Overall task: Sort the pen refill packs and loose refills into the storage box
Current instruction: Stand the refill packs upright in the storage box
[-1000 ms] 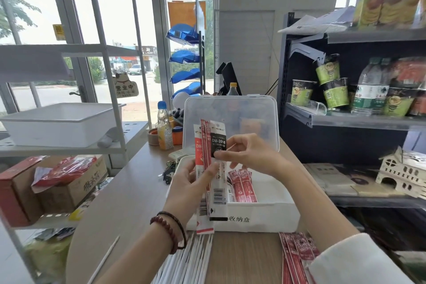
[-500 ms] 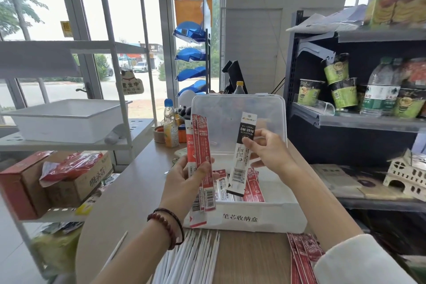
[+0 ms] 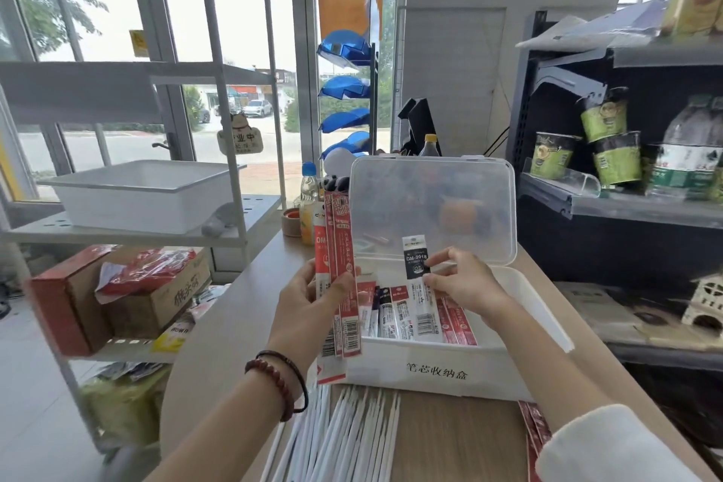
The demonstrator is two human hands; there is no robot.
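**Upright in the storage box [image 3: 430,374]: black-label pack [image 3: 414,259]**

The black-label pack stands w/ its lower end down among other packs in the white storage box, clear lid [image 3: 430,207] tipped up behind. R hand [image 3: 465,286] pinches it at the label betw. thumb & forefinger. L hand [image 3: 309,309] has fingers curled round a bunch of red packs [image 3: 342,239], upright, just left of the box. Loose white refills [image 3: 352,438] lie on the counter [image 3: 461,438] in front.

The storage box [image 3: 391,372] on the table [image 3: 461,438]
In it lie refill packs [image 3: 454,321]; before it, loose refills [image 3: 352,438]; its lid [image 3: 430,207] upright behind.
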